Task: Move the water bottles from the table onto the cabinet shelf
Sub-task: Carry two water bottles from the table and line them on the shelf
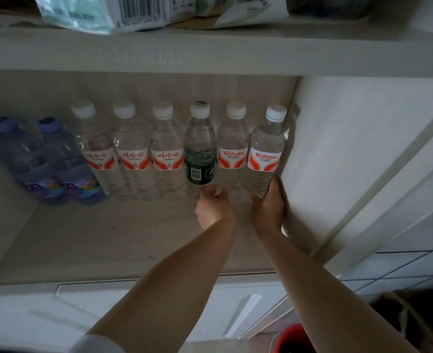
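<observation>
Standing in one row at the back of the cabinet shelf (pixel 88 240), eight water bottles are seen upright, side by side and touching or nearly so. At the left end two blue-tinted bottles (pixel 44 161) with blue caps are placed. Next to them three clear bottles with red-and-white labels (pixel 134 154) in Chinese characters and white caps are lined up. A bottle with a dark green label (pixel 200 151) follows, then two clear bottles whose red-and-white labels read "Wahaha".

The second-to-last bottle (pixel 232 151) is held at its base by the left hand (pixel 214 207), whose grip is curled round the lower part, fingertips reaching between it and the green-labelled bottle. The rightmost bottle (pixel 266 154) is held low by the right hand (pixel 269 207), its grip wrapped about the bottom, the thumb seen along the right side next to the cabinet's side wall (pixel 337 149). Both forearms are stretched forward over the shelf.

On the shelf above (pixel 210 52), plastic-wrapped packages (pixel 103 14) with a barcode are stored. At the lower right a red object (pixel 293 338) is partly seen; what it is cannot be told.
</observation>
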